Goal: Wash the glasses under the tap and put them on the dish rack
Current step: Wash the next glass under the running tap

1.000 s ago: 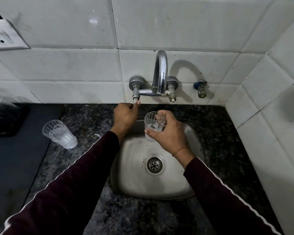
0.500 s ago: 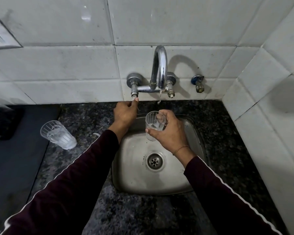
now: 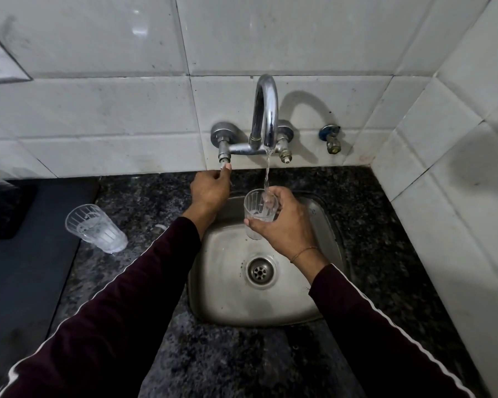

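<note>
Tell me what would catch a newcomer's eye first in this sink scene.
A stream of water runs from the curved chrome tap into a clear ribbed glass that the right hand holds over the steel sink. The left hand grips the tap's left valve. A second clear glass stands on the dark counter, left.

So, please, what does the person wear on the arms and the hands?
Both arms are covered by long dark maroon sleeves, the left sleeve and the right sleeve, each with a thin white stripe running along its length. The hands are bare, with no gloves. A thin gold-coloured bracelet sits on the right wrist. No rings can be seen.
</note>
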